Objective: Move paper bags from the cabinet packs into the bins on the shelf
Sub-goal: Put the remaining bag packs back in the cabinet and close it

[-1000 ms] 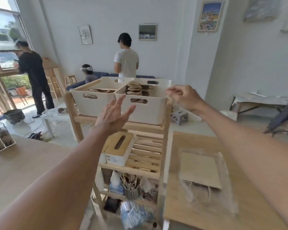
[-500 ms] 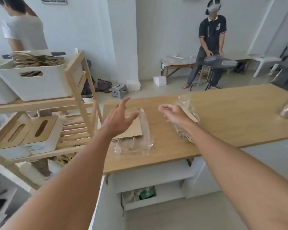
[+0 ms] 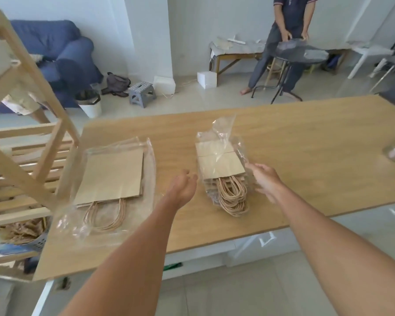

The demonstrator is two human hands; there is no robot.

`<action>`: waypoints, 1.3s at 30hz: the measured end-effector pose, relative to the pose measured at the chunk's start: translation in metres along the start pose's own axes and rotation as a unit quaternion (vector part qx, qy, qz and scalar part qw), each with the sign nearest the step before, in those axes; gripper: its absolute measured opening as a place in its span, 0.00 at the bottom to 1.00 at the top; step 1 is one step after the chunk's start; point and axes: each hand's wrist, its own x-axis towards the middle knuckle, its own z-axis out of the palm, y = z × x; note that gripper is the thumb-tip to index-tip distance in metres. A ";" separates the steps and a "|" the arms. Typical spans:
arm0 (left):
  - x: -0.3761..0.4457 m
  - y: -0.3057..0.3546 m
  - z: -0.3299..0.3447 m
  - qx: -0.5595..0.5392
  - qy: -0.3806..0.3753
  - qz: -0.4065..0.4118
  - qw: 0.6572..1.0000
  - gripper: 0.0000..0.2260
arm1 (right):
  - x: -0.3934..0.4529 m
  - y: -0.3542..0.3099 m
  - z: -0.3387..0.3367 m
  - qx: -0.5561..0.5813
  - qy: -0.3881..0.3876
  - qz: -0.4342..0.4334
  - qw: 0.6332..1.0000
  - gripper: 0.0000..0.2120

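1. Wooden counter (image 3: pixel 306 156): carries both plastic packs, set back from the near edge.
2. Left pack (image 3: pixel 114 179): flat, toward the left edge, unattended.
3. Right pack (image 3: pixel 221 169): long axis near-to-far, rope handles toward the near edge.
4. Left hand (image 3: pixel 184 190), right hand (image 3: pixel 266 181): spread, empty, flanking the right pack; the right looks nearer its wrap.

We see worktop (image 3: pixel 283 144) light oak, fine grain. Paper bags (image 3: pixel 217 165) at our 12 kraft brown, twisted tan handles, clear glossy wrap. Shelf (image 3: pixel 30 94) at 10 pale wood. Sofa (image 3: pixel 55 49) at 11 navy. Floor (image 3: pixel 192 99) pale grey tile.
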 end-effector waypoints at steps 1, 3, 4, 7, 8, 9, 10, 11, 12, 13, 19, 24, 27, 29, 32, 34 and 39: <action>0.007 0.002 0.006 -0.035 -0.008 -0.020 0.999 0.21 | 0.009 0.003 0.001 0.029 -0.024 0.017 0.999 0.24; 0.025 0.004 0.019 -0.113 -0.036 -0.058 0.991 0.21 | 0.021 0.005 0.001 0.058 -0.074 0.027 0.995 0.17; 0.031 0.006 0.023 -0.149 -0.052 -0.074 0.985 0.22 | 0.026 0.007 0.001 0.064 -0.091 0.028 0.993 0.15; 0.038 0.018 0.030 -0.224 -0.086 -0.114 0.964 0.17 | 0.039 0.011 -0.006 0.081 -0.120 0.045 0.988 0.14; 0.037 0.020 0.031 -0.232 -0.097 -0.120 0.960 0.14 | 0.040 0.012 -0.009 0.088 -0.135 0.053 0.985 0.15; 0.034 0.021 0.030 -0.237 -0.110 -0.126 0.957 0.11 | 0.039 0.014 -0.011 0.089 -0.154 0.061 0.982 0.17; 0.031 0.020 0.028 -0.245 -0.124 -0.131 0.953 0.08 | 0.037 0.016 -0.013 0.084 -0.169 0.067 0.980 0.18; 0.026 0.017 0.026 -0.256 -0.134 -0.139 0.947 0.06 | 0.035 0.019 -0.014 0.079 -0.179 0.072 0.978 0.19; 0.022 0.014 0.024 -0.273 -0.139 -0.151 0.940 0.05 | 0.032 0.020 -0.015 0.076 -0.186 0.075 0.977 0.19; 0.015 0.011 0.022 -0.289 -0.139 -0.165 0.933 0.05 | 0.027 0.022 -0.016 0.073 -0.190 0.074 0.976 0.19; -0.035 -0.025 0.018 -0.375 -0.128 -0.185 0.899 0.15 | -0.022 0.039 -0.010 0.058 -0.198 0.045 0.978 0.21; -0.106 -0.061 0.009 -0.395 -0.122 -0.158 0.897 0.18 | -0.097 0.067 -0.006 0.058 -0.222 0.032 0.973 0.19; -0.161 -0.087 0.004 -0.356 -0.124 -0.149 0.914 0.19 | -0.149 0.088 -0.004 0.047 -0.242 0.028 0.969 0.18; -0.198 -0.108 0.004 -0.354 -0.124 -0.151 0.915 0.21 | -0.182 0.104 -0.002 0.040 -0.250 0.032 0.967 0.19; -0.254 -0.145 0.008 -0.361 -0.118 -0.162 0.911 0.21 | -0.227 0.137 0.002 0.029 -0.268 0.049 0.962 0.19; -0.284 -0.174 0.015 -0.361 -0.117 -0.181 0.907 0.21 | -0.251 0.164 0.007 0.012 -0.282 0.066 0.957 0.20; -0.322 -0.232 0.048 -0.368 -0.104 -0.226 0.896 0.18 | -0.279 0.234 0.025 -0.022 -0.279 0.113 0.953 0.23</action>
